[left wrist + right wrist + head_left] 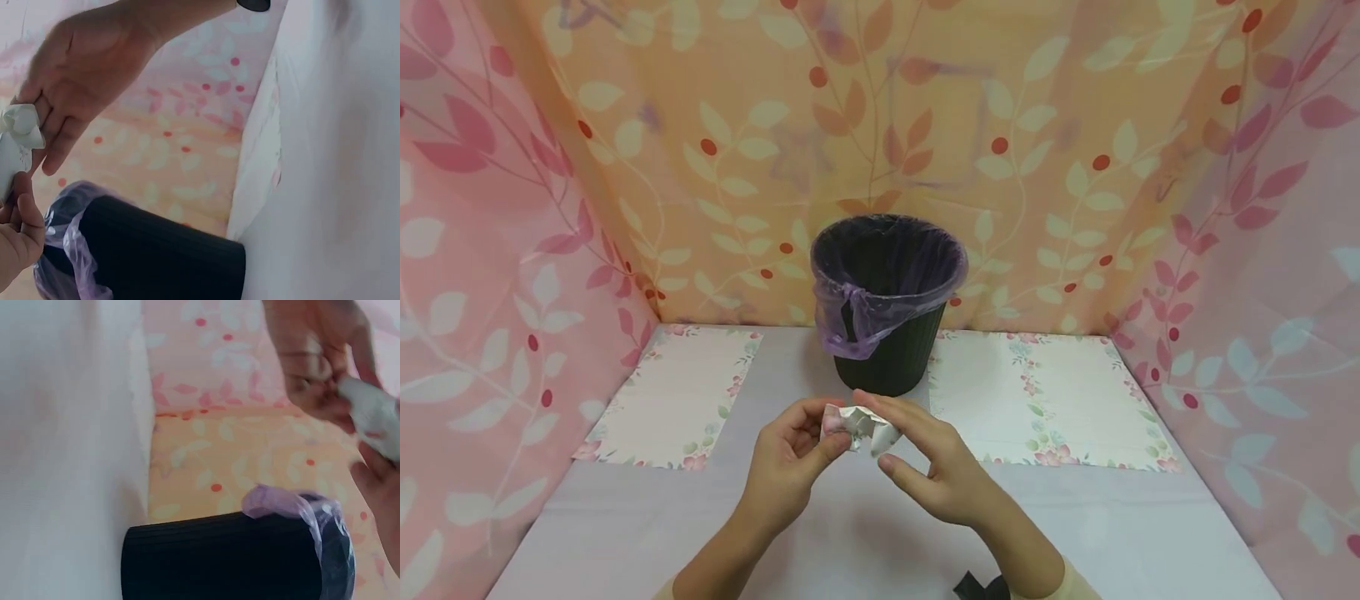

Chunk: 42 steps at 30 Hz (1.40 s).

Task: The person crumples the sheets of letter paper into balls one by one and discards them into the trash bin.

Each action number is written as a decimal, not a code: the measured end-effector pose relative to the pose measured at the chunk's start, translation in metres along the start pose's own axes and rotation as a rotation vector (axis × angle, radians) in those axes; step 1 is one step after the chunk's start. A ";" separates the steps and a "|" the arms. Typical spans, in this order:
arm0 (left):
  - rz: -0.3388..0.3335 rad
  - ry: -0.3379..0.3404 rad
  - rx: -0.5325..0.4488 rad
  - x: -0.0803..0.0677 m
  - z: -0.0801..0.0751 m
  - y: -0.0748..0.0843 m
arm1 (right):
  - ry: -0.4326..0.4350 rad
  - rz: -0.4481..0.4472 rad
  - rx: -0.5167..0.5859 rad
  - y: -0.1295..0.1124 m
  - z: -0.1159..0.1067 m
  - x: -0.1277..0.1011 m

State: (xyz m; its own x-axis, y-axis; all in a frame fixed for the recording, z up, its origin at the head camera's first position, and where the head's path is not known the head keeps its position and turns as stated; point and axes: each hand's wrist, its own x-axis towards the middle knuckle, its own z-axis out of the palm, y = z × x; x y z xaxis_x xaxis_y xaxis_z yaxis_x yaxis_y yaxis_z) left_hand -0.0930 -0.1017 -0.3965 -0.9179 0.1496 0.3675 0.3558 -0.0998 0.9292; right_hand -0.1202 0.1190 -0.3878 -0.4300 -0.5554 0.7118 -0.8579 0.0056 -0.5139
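A crumpled piece of white paper [859, 423] with a bit of pink print is held up in front of the bin. My left hand [784, 477] pinches its left side between thumb and fingers. On the other side, my right hand [942, 468] has its fingers extended along the top of the paper, thumb apart below. The left wrist view shows the right hand [94, 69] with long, fairly straight fingers beside the paper [19, 134]. In the right wrist view the left hand [319, 359] grips the paper [375, 415].
A black bin [891, 358] lined with a purple plastic bag [880, 312] stands at the back of the table. Flower-bordered white sheets [670, 400] lie left and right of it. Leaf-patterned cloth [737, 167] walls the space. A dark object [977, 586] shows by my right forearm.
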 end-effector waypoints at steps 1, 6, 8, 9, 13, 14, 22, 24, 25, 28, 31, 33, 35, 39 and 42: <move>0.001 0.012 0.010 0.000 -0.001 0.001 | -0.052 0.009 0.029 -0.001 -0.004 0.000; 0.043 -0.015 0.106 0.000 0.002 -0.003 | -0.105 0.137 0.211 0.002 -0.020 0.001; 0.078 -0.036 0.163 -0.001 0.005 -0.006 | -0.057 0.229 0.276 0.004 -0.021 -0.001; 0.092 -0.038 0.186 -0.001 0.006 -0.008 | -0.028 0.278 0.298 0.005 -0.021 -0.001; 0.161 -0.015 0.273 -0.004 0.013 -0.013 | 0.093 0.389 0.316 0.006 -0.012 -0.002; 0.184 0.000 0.294 -0.004 0.014 -0.014 | 0.124 0.399 0.312 0.006 -0.008 -0.002; 0.295 0.140 0.400 -0.007 0.019 -0.018 | 0.344 0.365 0.274 0.006 0.018 -0.004; 0.278 0.141 0.410 -0.004 0.016 -0.019 | 0.343 0.376 0.260 0.007 0.019 -0.003; 0.268 0.132 0.407 -0.003 0.014 -0.019 | 0.330 0.386 0.256 0.007 0.017 -0.003; 0.209 0.092 0.411 0.002 0.008 -0.017 | 0.241 0.417 0.254 0.007 0.009 -0.002; 0.170 0.067 0.391 0.004 0.001 -0.012 | 0.136 0.410 0.260 0.006 -0.001 -0.002; 0.164 0.063 0.371 0.006 -0.003 -0.008 | 0.092 0.387 0.256 0.006 -0.007 -0.003; 0.147 0.055 0.341 0.007 -0.007 -0.003 | 0.076 0.365 0.254 0.005 -0.010 -0.003; 0.106 -0.031 0.269 0.010 -0.014 0.003 | 0.081 0.346 0.305 0.005 -0.010 -0.004; 0.088 -0.128 0.219 0.011 -0.016 0.005 | 0.063 0.342 0.373 0.005 -0.008 -0.004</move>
State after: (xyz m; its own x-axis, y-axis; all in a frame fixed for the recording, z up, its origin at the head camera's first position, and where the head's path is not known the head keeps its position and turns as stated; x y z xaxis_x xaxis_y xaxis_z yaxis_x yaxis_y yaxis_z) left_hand -0.1039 -0.1166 -0.3882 -0.8570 0.2745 0.4362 0.4756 0.0953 0.8745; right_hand -0.1246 0.1281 -0.3897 -0.6948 -0.5221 0.4946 -0.5109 -0.1257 -0.8504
